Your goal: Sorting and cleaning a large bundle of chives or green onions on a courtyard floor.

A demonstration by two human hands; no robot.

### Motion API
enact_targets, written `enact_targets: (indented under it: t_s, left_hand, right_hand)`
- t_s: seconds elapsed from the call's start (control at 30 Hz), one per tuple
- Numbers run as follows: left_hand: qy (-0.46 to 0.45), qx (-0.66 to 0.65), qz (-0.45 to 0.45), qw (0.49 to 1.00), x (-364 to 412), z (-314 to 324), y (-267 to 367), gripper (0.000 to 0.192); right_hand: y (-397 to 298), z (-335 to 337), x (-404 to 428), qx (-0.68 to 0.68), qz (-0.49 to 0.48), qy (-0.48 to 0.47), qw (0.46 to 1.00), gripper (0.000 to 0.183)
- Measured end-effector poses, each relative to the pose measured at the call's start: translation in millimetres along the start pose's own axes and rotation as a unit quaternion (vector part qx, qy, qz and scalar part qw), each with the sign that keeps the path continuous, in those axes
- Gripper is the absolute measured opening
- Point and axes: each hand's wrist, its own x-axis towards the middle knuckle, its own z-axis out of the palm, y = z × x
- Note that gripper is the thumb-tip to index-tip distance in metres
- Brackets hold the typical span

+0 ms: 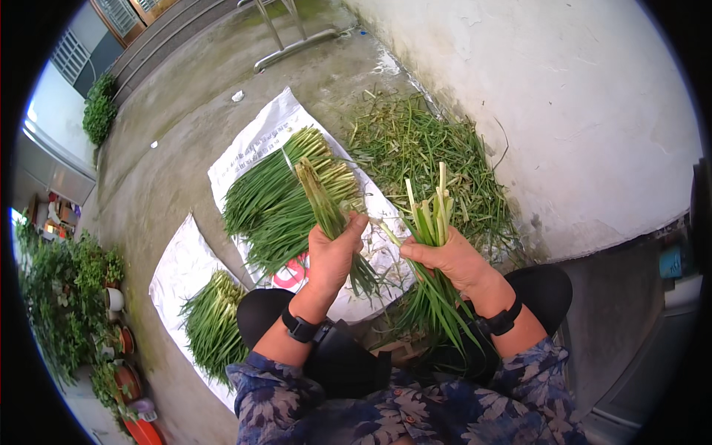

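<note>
My left hand point(334, 250) grips a small bunch of garlic chives point(320, 200), its brownish stem ends pointing up and green leaves hanging below. My right hand point(450, 258) is closed round another bunch of chives point(428, 222), pale stems up, long leaves drooping over my lap. One pale stalk point(387, 231) slants from between the hands to my right fingers. Beyond my left hand, a large pile of chives point(278, 194) lies on a white woven sack point(272, 117). A smaller pile point(217, 328) rests on a second white sack point(172, 267) at the left.
A heap of loose leaves and trimmings point(428, 150) lies against the whitewashed wall point(567, 111). A metal stand point(297, 50) is on the concrete floor beyond. Potted plants point(72, 283) line the left side, near a red basin point(143, 431). Steps point(161, 44) rise at upper left.
</note>
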Motion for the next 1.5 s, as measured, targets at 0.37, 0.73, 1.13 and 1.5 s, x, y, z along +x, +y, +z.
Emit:
enact_targets:
  t_s: [0.37, 0.73, 1.13, 1.5]
  left_hand:
    - [-0.187, -0.124, -0.208, 0.952, 7.3, -13.4, 5.0, 0.031]
    - [-0.307, 0.073, -0.141, 0.938, -9.7, 9.7, 2.2, 0.052]
    - [-0.033, 0.013, -0.15, 0.988, 19.1, -32.4, -4.7, 0.017]
    - [0.01, 0.048, -0.119, 0.992, 26.2, -45.7, 12.1, 0.027]
  right_hand:
    - [-7.7, -6.2, -7.3, 0.107, -0.017, -0.045, 0.993, 0.019]
    - [6.9, 11.0, 4.1, -0.087, -0.124, 0.116, 0.982, 0.018]
    - [-10.0, -21.9, 3.4, -0.016, -0.123, 0.221, 0.967, 0.019]
    - [-22.7, -48.5, -2.8, 0.022, -0.17, 0.281, 0.944, 0.02]
